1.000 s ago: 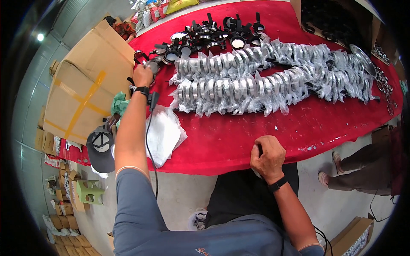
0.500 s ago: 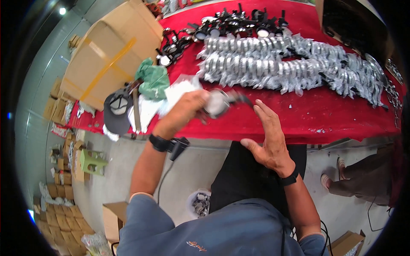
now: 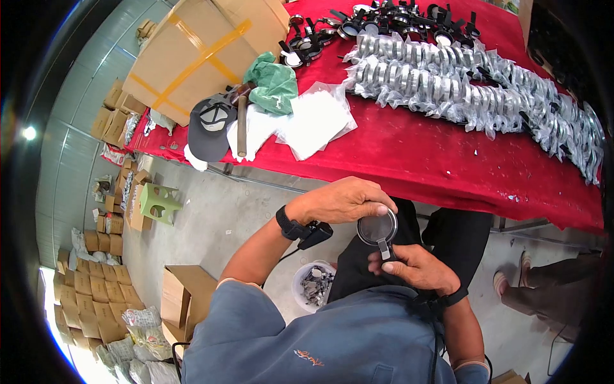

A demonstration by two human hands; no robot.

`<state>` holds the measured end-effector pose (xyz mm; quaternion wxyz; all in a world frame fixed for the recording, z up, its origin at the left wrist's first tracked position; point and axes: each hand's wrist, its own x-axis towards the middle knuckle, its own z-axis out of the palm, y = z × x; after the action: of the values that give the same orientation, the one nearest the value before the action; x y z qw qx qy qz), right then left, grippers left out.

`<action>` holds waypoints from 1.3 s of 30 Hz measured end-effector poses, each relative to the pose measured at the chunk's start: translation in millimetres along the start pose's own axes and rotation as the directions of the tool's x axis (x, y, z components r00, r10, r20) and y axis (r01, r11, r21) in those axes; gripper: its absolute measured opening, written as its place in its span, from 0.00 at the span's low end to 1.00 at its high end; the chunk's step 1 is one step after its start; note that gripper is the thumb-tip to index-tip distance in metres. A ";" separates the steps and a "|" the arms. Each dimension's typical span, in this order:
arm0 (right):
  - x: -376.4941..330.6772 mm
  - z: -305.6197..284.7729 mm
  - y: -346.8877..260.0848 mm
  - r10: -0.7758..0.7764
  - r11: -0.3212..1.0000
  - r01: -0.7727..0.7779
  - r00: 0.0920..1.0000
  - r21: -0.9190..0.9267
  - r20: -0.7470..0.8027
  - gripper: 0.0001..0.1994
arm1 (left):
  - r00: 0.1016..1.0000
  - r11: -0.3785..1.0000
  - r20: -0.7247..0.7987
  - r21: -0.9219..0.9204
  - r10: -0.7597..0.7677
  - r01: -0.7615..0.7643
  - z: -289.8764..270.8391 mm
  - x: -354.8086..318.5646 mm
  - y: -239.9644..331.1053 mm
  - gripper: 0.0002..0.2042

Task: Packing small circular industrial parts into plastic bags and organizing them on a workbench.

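Over my lap, just off the table's front edge, I hold a round silver-rimmed disc with a flat grey face and a short metal tab at its lower edge. My left hand is closed on the upper rim, its thumb lying along the top. Below it, my right hand is curled around the tab end, its fingertips partly blurred and hidden. Black straps or handles show on similar round pieces heaped at the table's back. Long rows of plastic-wrapped discs lie in front of that heap.
A red-covered table spans the front. On its left lie clear plastic bags, a green bag, a wooden handle and a cap, beside a large carton. A white bucket of metal pieces stands below.
Both hands have come down from above the table to my lap with the disc. My right hand, open and apart before, has closed at its tab end. The view has shifted.
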<state>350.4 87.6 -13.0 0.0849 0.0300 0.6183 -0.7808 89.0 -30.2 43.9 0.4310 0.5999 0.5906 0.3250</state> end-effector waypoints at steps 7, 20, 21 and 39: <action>-14.4 1.7 15.0 0.069 0.997 -0.072 0.982 -0.010 -0.174 0.16 | 0.672 0.654 -0.731 0.566 0.117 0.501 -115.8 22.2 -59.5 0.19; -22.3 4.2 11.2 0.099 0.994 -0.108 0.954 -0.015 -0.283 0.16 | 0.514 0.530 -0.845 0.507 0.150 0.679 -185.0 56.4 -158.6 0.17; -25.4 1.9 13.0 0.096 0.995 -0.100 0.945 0.003 -0.312 0.16 | 0.516 0.573 -0.849 0.480 0.112 0.664 -185.6 57.6 -145.7 0.16; 19.8 -26.3 -63.3 -0.332 0.943 0.250 0.665 -0.220 -0.669 0.24 | 0.877 0.996 -0.478 -0.082 -0.055 0.018 -40.8 35.3 58.7 0.14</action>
<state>318.7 125.3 38.6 -0.2789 0.2180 0.6423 -0.6798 80.7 14.2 109.6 0.2998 0.4728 0.6775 0.4771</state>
